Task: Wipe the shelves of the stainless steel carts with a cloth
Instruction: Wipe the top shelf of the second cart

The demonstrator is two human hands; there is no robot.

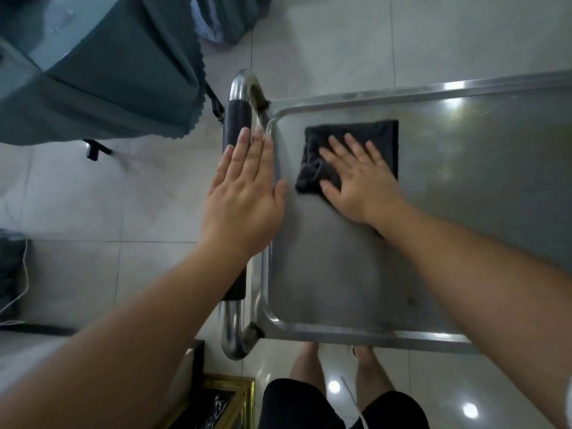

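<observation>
Flat and spread, the right hand (356, 178) makes its grip by pressing a dark grey folded cloth (346, 150) down onto the top shelf of the stainless steel cart (433, 212), fingers straight and pointing to the far side, palm covering the cloth's near right part. That cloth lies in the far left corner of the shelf, just inside the raised rim, with its near left edge bunched into folds. Beside it, the left hand (244, 193) is stretched out flat with fingers straight and close together, lying over the cart's push handle (235, 119), a bent steel tube with a black sleeve that runs along the shelf's left end; the thumb reaches the shelf's rim. This hand hides the middle of the black sleeve. Ceiling lights glare on the shelf's far right part. Pale glossy floor tiles (325, 41) surround the cart. At the far left stands a piece of furniture draped in a teal fabric cover with a scalloped edge (123, 72), close to the handle, with a black leg showing under the cover. More teal fabric is heaped on the floor at the far edge. A white cord (23, 283) trails down at the left margin. Near the person's bare legs and black shorts (309, 407) sits a gold-framed dark marbled panel (216, 404), just left of them.
</observation>
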